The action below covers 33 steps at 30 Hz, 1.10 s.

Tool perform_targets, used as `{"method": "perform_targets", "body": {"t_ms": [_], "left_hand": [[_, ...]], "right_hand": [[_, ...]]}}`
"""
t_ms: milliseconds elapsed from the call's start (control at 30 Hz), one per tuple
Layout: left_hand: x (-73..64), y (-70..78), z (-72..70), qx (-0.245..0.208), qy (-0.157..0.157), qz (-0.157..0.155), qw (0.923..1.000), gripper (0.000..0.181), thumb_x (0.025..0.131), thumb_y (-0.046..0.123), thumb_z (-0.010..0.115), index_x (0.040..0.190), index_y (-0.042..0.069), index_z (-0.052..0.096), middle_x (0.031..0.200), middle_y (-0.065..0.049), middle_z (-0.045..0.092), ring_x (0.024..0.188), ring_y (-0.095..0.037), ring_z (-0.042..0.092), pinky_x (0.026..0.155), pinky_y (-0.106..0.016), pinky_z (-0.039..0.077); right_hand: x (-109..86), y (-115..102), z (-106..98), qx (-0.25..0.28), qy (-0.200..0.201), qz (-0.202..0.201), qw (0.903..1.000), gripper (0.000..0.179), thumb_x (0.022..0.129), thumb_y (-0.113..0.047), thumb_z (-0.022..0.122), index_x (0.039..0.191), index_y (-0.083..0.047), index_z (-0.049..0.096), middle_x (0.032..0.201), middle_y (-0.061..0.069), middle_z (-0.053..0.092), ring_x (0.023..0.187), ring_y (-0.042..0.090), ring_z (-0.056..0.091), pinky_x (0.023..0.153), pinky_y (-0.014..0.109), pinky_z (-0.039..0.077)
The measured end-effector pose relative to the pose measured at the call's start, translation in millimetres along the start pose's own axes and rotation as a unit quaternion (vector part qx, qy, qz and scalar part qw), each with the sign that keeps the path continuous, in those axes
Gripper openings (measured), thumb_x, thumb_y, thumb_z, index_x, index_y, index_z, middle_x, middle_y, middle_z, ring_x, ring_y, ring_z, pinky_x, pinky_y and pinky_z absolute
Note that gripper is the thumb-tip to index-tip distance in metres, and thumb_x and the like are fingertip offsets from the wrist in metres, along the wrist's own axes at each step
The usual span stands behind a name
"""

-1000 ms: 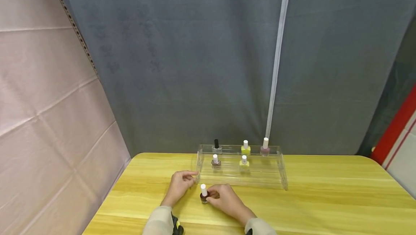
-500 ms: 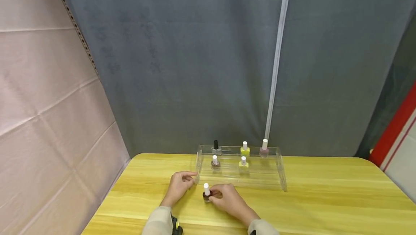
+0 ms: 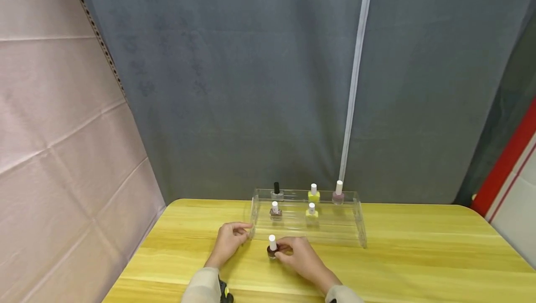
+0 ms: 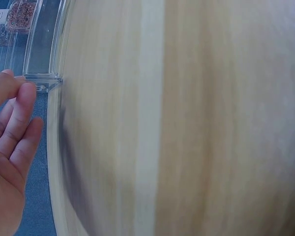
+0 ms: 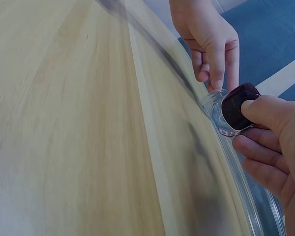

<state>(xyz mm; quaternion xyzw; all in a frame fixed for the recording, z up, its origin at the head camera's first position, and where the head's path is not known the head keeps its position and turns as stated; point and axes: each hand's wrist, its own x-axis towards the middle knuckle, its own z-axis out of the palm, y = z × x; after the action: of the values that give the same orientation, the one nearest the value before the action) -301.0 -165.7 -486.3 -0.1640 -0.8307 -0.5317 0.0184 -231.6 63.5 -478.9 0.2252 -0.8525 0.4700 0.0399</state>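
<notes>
My right hand (image 3: 299,257) pinches a nail polish bottle (image 3: 272,250), dark red with a white cap, between thumb and fingers. It is upright in front of a clear acrylic display rack (image 3: 335,236), near its left end. In the right wrist view, the dark bottle (image 5: 240,104) lies under my right thumb (image 5: 270,112) and overlaps the rack's corner. My left hand (image 3: 228,243) has its fingertips at the rack's left side panel. The left wrist view shows the left hand (image 4: 12,142) with loosely bent fingers at the end of the rack (image 4: 42,46).
The rack's upper tier bears a black-capped clear bottle (image 3: 277,193), a yellow bottle (image 3: 313,196) and a mauve bottle (image 3: 338,197). On the tier below stand a brownish glitter bottle (image 3: 275,213) and a pale yellow bottle (image 3: 311,213). A grey curtain (image 3: 251,84) hangs behind the wooden table (image 3: 418,247).
My right hand has moved a little to the right with the dark red bottle, along the rack's front. The left hand has stayed at the rack's left side.
</notes>
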Motion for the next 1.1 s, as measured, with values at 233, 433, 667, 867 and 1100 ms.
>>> {"method": "perform_targets", "body": {"t_ms": [233, 433, 667, 867, 1100], "left_hand": [[-0.1, -0.5, 0.8, 0.003, 0.001, 0.001, 1.0000, 0.023, 0.082, -0.006, 0.063, 0.103, -0.001, 0.070, 0.077, -0.012, 0.065, 0.064, -0.023, 0.061, 0.051, -0.024, 0.049], [-1.2, 1.0, 0.1, -0.004, 0.000, -0.003, 1.0000, 0.024, 0.081, -0.007, 0.062, 0.103, -0.003, 0.069, 0.077, -0.013, 0.065, 0.063, -0.022, 0.061, 0.050, -0.024, 0.048], [-1.5, 4.0, -0.2, -0.003, 0.002, 0.012, 0.9999, 0.025, 0.079, -0.010, 0.062, 0.102, -0.006, 0.068, 0.076, -0.016, 0.065, 0.061, -0.028, 0.061, 0.048, -0.023, 0.047], [-9.4, 23.0, -2.9, -0.004, 0.000, 0.021, 0.9998, 0.025, 0.079, -0.013, 0.059, 0.102, -0.010, 0.067, 0.077, -0.021, 0.064, 0.062, -0.034, 0.061, 0.049, -0.027, 0.049], [-18.8, 47.5, -5.4, -0.003, -0.008, 0.023, 0.9997, 0.023, 0.081, -0.014, 0.057, 0.103, -0.014, 0.064, 0.079, -0.028, 0.062, 0.065, -0.044, 0.059, 0.052, -0.037, 0.052]], "right_hand": [[-6.4, 0.2, -7.1, -0.006, -0.001, 0.011, 0.9999, 0.023, 0.084, -0.014, 0.068, 0.104, -0.002, 0.068, 0.098, 0.004, 0.069, 0.083, 0.008, 0.064, 0.076, 0.028, 0.052], [-10.3, 1.7, -12.2, -0.007, 0.008, 0.016, 0.9998, 0.024, 0.084, -0.014, 0.068, 0.105, 0.000, 0.068, 0.100, 0.006, 0.069, 0.084, 0.011, 0.065, 0.073, 0.022, 0.052], [-13.3, 6.1, -17.4, -0.028, 0.031, -0.005, 0.9991, 0.024, 0.083, -0.011, 0.068, 0.103, 0.002, 0.067, 0.099, 0.009, 0.069, 0.081, 0.010, 0.064, 0.072, 0.025, 0.052], [-15.1, 7.7, -22.9, -0.035, 0.040, -0.009, 0.9986, 0.023, 0.082, -0.010, 0.069, 0.103, 0.001, 0.068, 0.097, 0.009, 0.069, 0.080, 0.009, 0.064, 0.071, 0.025, 0.052], [-18.0, 9.8, -30.9, -0.039, 0.046, -0.014, 0.9981, 0.022, 0.082, -0.009, 0.069, 0.102, 0.001, 0.068, 0.097, 0.009, 0.069, 0.080, 0.012, 0.065, 0.071, 0.026, 0.053]]}}
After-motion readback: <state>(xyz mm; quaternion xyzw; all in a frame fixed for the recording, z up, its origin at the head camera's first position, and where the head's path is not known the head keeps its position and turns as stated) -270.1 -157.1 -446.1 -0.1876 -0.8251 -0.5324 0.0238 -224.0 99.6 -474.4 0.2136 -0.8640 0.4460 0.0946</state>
